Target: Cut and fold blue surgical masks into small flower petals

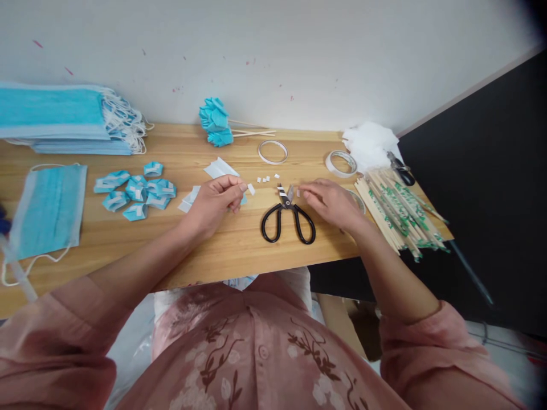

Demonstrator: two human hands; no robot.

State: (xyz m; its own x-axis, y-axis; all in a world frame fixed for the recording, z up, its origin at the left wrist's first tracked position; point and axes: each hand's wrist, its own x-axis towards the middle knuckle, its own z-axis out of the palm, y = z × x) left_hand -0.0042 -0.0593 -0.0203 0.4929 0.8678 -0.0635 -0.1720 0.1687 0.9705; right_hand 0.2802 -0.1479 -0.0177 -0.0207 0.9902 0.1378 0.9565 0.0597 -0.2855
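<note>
The white strip [251,189] is at the tip of the left hand [216,200], whose thumb and fingers are pressed together; it juts out to the right, its long axis slanting from far left to near right. A sliver of blue [244,200] shows beneath these fingers, but whether it is held I cannot tell.

To the right of the strip lie the scissors [288,206], blades parted and pointing away from the person, handles toward the near edge. Bits of tape [281,191] cross the left blade. The right hand [329,200] is the nearer one to the blades, coming in from their right with fingers bent and thumb just under the index finger. A small piece [298,193] shows at its fingertips; I cannot tell whether it is pinched.

Just beyond the blades are several white squares [268,179], then a thin tape ring [273,152]. A thicker roll [341,163] sits beyond the right hand, and wrapped chopsticks [399,213] lie to its right. Left of the left hand, folded blue pieces [137,189] are clustered on the desk [231,250]; farther left lie one mask [52,208] and a mask stack [51,114]. Blue flowers [215,118] on sticks rest near the wall.
</note>
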